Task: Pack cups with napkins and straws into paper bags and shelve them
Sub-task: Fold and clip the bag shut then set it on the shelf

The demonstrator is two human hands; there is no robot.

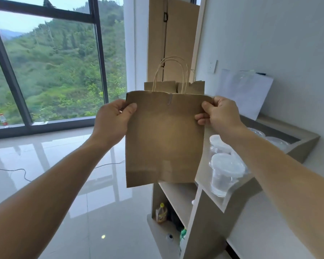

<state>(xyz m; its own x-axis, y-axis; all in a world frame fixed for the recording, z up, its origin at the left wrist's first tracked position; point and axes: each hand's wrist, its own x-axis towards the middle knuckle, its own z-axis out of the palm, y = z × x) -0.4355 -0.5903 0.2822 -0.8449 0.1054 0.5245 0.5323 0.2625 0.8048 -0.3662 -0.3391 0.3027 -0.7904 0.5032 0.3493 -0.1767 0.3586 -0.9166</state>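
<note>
Here, seen from a head camera, a person holds a brown paper bag up in the air at chest height, in front of a pale shelf that stands against a white wall. The left hand pinches the bag's top left corner, thumb on the near face and fingers hidden behind. The right hand pinches the top right corner the same way. Both hands are clamped on the bag, well apart from each other. The bag's mouth looks closed, with a small staple near the middle of the top edge. No handles show on it. Whatever is inside is hidden.

Behind the bag, two more bags with twisted paper handles stand upright on the shelf top. To the right, clear lidded cups sit on the shelf, near the bag's lower right corner but not touching it. A large window and a glossy tiled floor fill the left side.

The bag is probably light and its thin paper soft, so it would crease or tear under a hard squeeze, most easily around the staple. The top corners suit a light load. If a filled cup is inside, a palm under the base would keep it upright and spare the staple while the bag goes onto the shelf.
</note>
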